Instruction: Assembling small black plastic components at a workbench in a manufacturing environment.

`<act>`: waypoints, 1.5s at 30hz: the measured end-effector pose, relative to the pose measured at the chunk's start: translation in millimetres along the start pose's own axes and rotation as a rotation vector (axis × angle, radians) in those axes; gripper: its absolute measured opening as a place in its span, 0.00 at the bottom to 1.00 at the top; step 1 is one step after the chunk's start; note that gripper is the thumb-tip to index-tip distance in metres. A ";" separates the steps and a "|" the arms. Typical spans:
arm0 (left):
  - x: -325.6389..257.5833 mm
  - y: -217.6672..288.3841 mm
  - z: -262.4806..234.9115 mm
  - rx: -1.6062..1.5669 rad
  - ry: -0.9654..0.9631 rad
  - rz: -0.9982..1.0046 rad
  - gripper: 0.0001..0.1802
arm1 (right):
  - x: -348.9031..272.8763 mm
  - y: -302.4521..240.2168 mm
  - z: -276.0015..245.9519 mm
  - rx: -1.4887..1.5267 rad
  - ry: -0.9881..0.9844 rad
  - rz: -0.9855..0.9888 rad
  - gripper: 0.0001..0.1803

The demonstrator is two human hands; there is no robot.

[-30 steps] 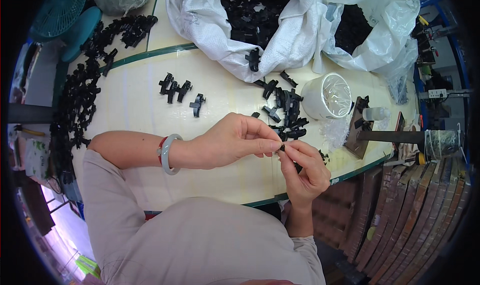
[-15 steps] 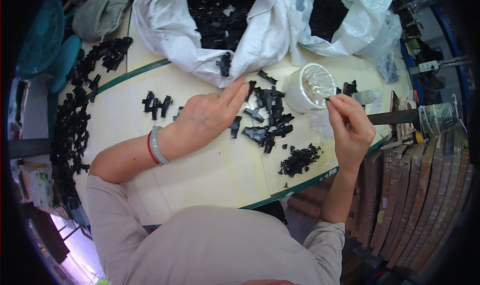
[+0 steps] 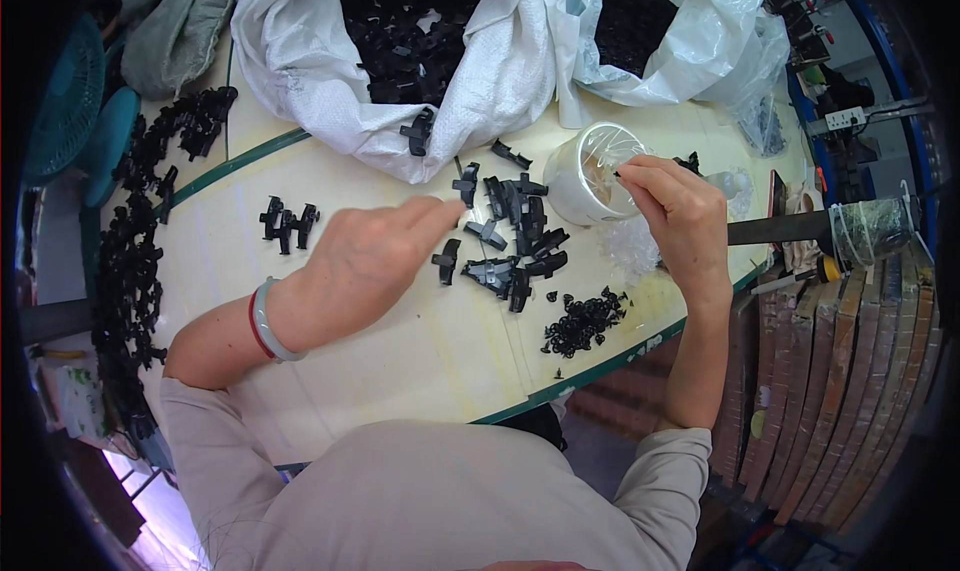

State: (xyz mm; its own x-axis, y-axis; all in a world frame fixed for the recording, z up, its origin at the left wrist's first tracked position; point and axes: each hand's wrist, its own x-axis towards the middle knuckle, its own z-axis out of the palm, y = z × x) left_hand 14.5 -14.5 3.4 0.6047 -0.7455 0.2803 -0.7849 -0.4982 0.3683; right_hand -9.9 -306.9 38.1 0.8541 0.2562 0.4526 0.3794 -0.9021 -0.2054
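Note:
My left hand point(image 3: 365, 261) lies flat over the cream table point(image 3: 400, 361), fingers stretched out and holding nothing; its fingertips nearly touch one black plastic clip point(image 3: 446, 261) at the edge of a loose pile of black clips point(image 3: 515, 236). My right hand point(image 3: 678, 211) is at the rim of a white round cup point(image 3: 580, 176) behind the pile, thumb and forefinger pinched together over the opening. Whatever is between those fingertips is too small to see. A pale green bangle point(image 3: 268, 321) is on my left wrist.
Two open white sacks point(image 3: 330, 91) point(image 3: 690, 41) of black parts stand at the back. More black clips line the table's left edge point(image 3: 130, 261), with three point(image 3: 288, 221) set apart. A heap of tiny black bits point(image 3: 585, 321) lies near the green front edge. A metal bar point(image 3: 800, 229) juts in at the right.
My hands were together near the front edge a second ago. The right hand has gone to the white cup; the left has reached out flat toward the clip pile.

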 end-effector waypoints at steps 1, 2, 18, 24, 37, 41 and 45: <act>0.9 -1.7 -3.4 0.007 0.059 -0.054 0.15 | 0.5 -0.5 -1.1 -0.006 -0.018 -0.003 0.05; 5.5 0.6 -8.8 0.023 0.054 -0.136 0.11 | 0.6 -1.1 -2.5 -0.012 -0.036 -0.006 0.05; 12.0 -8.2 -6.7 -0.473 -0.060 0.045 0.09 | -44.4 -59.5 -4.1 0.940 0.168 0.340 0.14; 6.1 4.4 4.0 -1.231 -0.217 -0.274 0.10 | -49.2 -105.6 23.4 0.938 0.120 0.111 0.13; 5.0 8.1 4.4 -1.682 -0.375 -0.590 0.06 | -66.8 -107.4 28.6 0.941 0.292 0.323 0.13; 5.9 11.9 0.9 -1.704 -0.399 -0.638 0.12 | -61.5 -106.8 33.4 0.698 0.274 0.256 0.13; 7.3 13.3 -2.4 -1.701 -0.463 -0.633 0.18 | -58.5 -108.6 35.4 0.666 0.268 0.238 0.13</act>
State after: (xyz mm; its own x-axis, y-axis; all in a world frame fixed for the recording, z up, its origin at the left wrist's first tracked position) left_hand 8.8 -25.5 12.5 0.4063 -0.8411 -0.3570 0.6449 -0.0127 0.7641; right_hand -88.5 -211.6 3.2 0.8562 -0.0896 0.5088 0.4030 -0.5003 -0.7663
